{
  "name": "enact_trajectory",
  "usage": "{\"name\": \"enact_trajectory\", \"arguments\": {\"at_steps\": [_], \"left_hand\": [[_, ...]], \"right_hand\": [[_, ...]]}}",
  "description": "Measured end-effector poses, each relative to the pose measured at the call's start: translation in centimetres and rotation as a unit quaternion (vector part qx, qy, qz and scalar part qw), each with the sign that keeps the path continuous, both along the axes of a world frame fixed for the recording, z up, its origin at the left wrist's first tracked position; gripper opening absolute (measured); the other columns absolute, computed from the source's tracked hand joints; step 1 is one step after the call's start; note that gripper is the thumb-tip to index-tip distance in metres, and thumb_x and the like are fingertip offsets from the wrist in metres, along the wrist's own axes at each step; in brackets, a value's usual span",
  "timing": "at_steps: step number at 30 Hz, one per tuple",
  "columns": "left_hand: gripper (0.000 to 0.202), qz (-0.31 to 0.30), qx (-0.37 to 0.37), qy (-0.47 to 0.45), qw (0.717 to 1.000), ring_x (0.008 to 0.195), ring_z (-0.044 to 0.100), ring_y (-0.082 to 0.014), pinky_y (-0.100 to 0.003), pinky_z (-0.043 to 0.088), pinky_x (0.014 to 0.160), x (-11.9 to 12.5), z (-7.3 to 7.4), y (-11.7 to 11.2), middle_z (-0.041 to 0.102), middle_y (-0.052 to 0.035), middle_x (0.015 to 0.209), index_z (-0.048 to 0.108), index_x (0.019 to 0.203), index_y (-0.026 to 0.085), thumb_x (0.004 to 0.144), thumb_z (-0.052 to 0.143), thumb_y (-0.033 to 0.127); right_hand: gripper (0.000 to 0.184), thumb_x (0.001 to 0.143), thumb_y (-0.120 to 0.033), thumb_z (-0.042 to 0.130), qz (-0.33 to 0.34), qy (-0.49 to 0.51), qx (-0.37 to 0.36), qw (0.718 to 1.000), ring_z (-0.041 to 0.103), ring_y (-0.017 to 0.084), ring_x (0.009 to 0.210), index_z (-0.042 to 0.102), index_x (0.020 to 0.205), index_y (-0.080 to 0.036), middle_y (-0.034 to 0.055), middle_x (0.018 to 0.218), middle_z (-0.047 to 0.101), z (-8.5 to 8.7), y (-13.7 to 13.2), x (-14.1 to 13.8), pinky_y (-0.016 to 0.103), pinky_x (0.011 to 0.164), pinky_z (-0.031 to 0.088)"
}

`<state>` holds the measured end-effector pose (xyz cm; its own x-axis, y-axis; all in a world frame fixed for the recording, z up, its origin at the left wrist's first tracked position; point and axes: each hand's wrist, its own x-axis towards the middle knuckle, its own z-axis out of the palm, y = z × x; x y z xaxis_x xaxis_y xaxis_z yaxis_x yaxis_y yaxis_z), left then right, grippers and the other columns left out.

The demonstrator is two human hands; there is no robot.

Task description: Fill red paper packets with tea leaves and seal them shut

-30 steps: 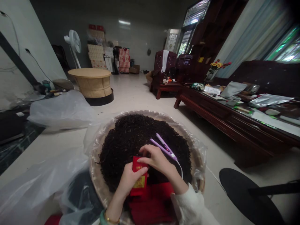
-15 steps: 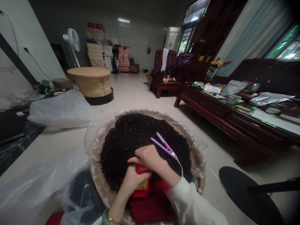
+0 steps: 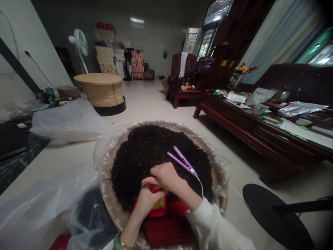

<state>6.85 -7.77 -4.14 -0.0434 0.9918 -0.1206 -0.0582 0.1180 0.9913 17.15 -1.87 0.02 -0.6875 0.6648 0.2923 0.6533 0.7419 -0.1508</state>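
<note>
- Left hand (image 3: 145,203): fingers wrapped closed round a small red packet (image 3: 159,203), held upright at the near edge of the tea leaf heap (image 3: 151,149), over a stack of red packets (image 3: 169,231).
- Right hand (image 3: 166,177): fingers (image 3: 149,180) curled shut over the packet's top edge. We cannot tell whether they pinch the edge itself or a bit of leaf.
- Risk, spill: the packet's mouth is hidden under the right hand. If the left grip tilts it, we judge loose leaf can run out onto the red stack or over the rim of the basket (image 3: 105,187).
- Risk, crushed packet: the left fingers squeeze a thin paper body. Too hard a squeeze would crease it and narrow the mouth.
- Risk, the purple clamp tool (image 3: 182,161): it lies loose on the heap just beyond the right hand, and its white cord (image 3: 201,185) runs down beside the wrist. The white sleeve (image 3: 215,229) could snag the cord and drag the tool through the leaves. We cannot tell whether it is hot.
- Risk, the heap: it is piled high against the plastic lining (image 3: 221,173). A knock from either forearm could push leaf over the side to the floor.
</note>
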Motion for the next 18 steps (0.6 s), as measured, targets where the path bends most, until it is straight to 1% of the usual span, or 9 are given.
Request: {"name": "enact_trajectory", "arguments": {"at_steps": [2, 4, 7, 11, 14, 16, 18], "left_hand": [[0.025, -0.002, 0.004, -0.005, 1.0, 0.075, 0.065, -0.0236, -0.032, 0.052, 0.07, -0.08, -0.04, -0.21, 0.071, -0.0061, 0.076, 0.067, 0.074, 0.013, 0.053, 0.074, 0.023], [0.024, 0.002, 0.011, -0.009, 1.0, 0.079, 0.066, -0.024, -0.032, 0.052, 0.074, -0.18, -0.15, -0.35, 0.072, -0.0057, 0.078, 0.067, 0.077, 0.014, 0.057, 0.074, 0.027], [0.026, -0.007, 0.0, -0.014, 1.0, 0.075, 0.066, -0.0237, -0.032, 0.052, 0.072, -0.27, -0.34, -0.43, 0.072, -0.0054, 0.076, 0.068, 0.081, 0.014, 0.063, 0.072, 0.033], [0.029, -0.026, -0.037, -0.008, 0.999, 0.065, 0.065, -0.0216, -0.03, 0.051, 0.063, -0.28, -0.51, -0.41, 0.07, -0.0042, 0.069, 0.067, 0.081, 0.012, 0.063, 0.072, 0.034], [0.028, -0.037, -0.05, -0.003, 0.998, 0.064, 0.064, -0.0211, -0.028, 0.049, 0.06, -0.35, -0.34, -0.36, 0.069, -0.0036, 0.066, 0.067, 0.076, 0.012, 0.062, 0.073, 0.035], [0.029, -0.028, -0.039, -0.005, 0.999, 0.067, 0.064, -0.0212, -0.027, 0.049, 0.062, -0.42, -0.12, -0.31, 0.07, -0.0036, 0.068, 0.069, 0.078, 0.012, 0.062, 0.073, 0.036], [0.03, -0.006, -0.018, -0.016, 1.0, 0.072, 0.065, -0.0219, -0.028, 0.05, 0.066, -0.45, 0.09, -0.26, 0.072, -0.0047, 0.074, 0.07, 0.082, 0.012, 0.063, 0.071, 0.036]], "right_hand": [[0.06, 0.081, -0.067, 0.044, 0.011, 0.024, -0.01, 1.0, 0.049, 0.011, 0.047, 0.061, 0.055, -0.016, 0.003, 0.049, 0.058, -0.29, 0.37, 0.26, 0.026, 0.048, 0.018], [0.058, 0.079, -0.067, 0.049, 0.008, 0.056, -0.026, 0.998, 0.047, 0.01, 0.046, 0.059, 0.053, -0.016, 0.0012, 0.048, 0.056, -0.37, 0.57, 0.5, 0.024, 0.048, 0.019], [0.052, 0.077, -0.063, 0.055, -0.012, 0.093, -0.046, 0.995, 0.049, 0.01, 0.049, 0.059, 0.056, -0.016, 0.0003, 0.052, 0.057, -0.23, 0.53, 0.64, 0.022, 0.049, 0.023], [0.045, 0.08, -0.055, 0.058, -0.016, 0.081, -0.06, 0.995, 0.05, 0.01, 0.052, 0.058, 0.057, -0.016, 0.0005, 0.056, 0.059, -0.13, 0.35, 0.49, 0.022, 0.05, 0.024], [0.045, 0.079, -0.054, 0.06, -0.011, 0.073, -0.076, 0.994, 0.05, 0.01, 0.05, 0.057, 0.055, -0.017, -0.0003, 0.054, 0.059, -0.25, 0.5, 0.44, 0.022, 0.05, 0.024], [0.046, 0.077, -0.056, 0.061, -0.018, 0.075, -0.088, 0.993, 0.05, 0.01, 0.049, 0.057, 0.054, -0.017, -0.0005, 0.052, 0.058, -0.28, 0.66, 0.46, 0.022, 0.05, 0.024], [0.047, 0.075, -0.059, 0.062, -0.032, 0.071, -0.103, 0.992, 0.049, 0.01, 0.048, 0.058, 0.055, -0.017, -0.0006, 0.05, 0.057, -0.19, 0.76, 0.47, 0.022, 0.049, 0.024]]}}
